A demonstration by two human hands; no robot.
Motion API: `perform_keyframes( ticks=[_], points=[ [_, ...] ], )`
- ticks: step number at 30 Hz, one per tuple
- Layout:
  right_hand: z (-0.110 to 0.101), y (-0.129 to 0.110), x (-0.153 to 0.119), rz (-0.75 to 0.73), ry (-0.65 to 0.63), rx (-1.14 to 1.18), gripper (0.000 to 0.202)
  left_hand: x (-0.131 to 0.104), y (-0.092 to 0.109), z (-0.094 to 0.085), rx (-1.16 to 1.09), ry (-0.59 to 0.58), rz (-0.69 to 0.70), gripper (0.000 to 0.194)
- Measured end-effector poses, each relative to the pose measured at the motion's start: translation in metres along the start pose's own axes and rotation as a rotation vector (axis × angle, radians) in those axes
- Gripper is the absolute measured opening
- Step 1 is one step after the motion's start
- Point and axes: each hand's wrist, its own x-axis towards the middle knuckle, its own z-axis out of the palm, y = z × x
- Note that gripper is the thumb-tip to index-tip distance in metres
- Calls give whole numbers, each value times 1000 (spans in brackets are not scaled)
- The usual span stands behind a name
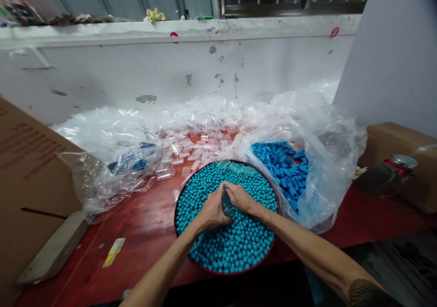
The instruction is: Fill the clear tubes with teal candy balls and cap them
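Observation:
A round red-rimmed tub full of small teal balls stands at the front of the table. Over its middle, my left hand is curled around a clear container, which looks teal from the balls in or behind it. The fingertips of my right hand meet those of my left at the container's top edge. Whether the right fingers pinch a ball or the container's rim is too small to tell. Another clear piece lies on the balls near the tub's far rim.
Clear plastic pieces are heaped behind the tub on the red table. An open plastic bag of blue parts lies right. Cardboard boxes flank the table; a lidded jar stands right, a grey block left.

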Motion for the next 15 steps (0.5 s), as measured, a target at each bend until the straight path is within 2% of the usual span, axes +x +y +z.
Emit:
perform_keyframes(
  ticks=[2, 5, 9, 10, 13, 15],
  points=[
    [0, 3, 1, 3, 11, 1, 39, 1, 3, -1, 36, -29, -15, 93],
    [-8, 4, -2, -72, 75, -12, 40, -2, 5, 4, 86, 5, -46, 90],
    [-23, -14, -36, -237, 206, -110, 28, -7, 4, 10, 44, 53, -71, 90],
    [-25, -20, -48, -310, 172, -156, 25, -8, 4, 8, 29, 71, -68, 90],
    [-22, -40, -79, -610, -143, -293, 17, -8, 4, -4, -11, 114, -48, 91],
    [-13, -48, -88, -758, -301, -340, 13, -9, 4, -18, -26, 113, -58, 92]
  ],
)
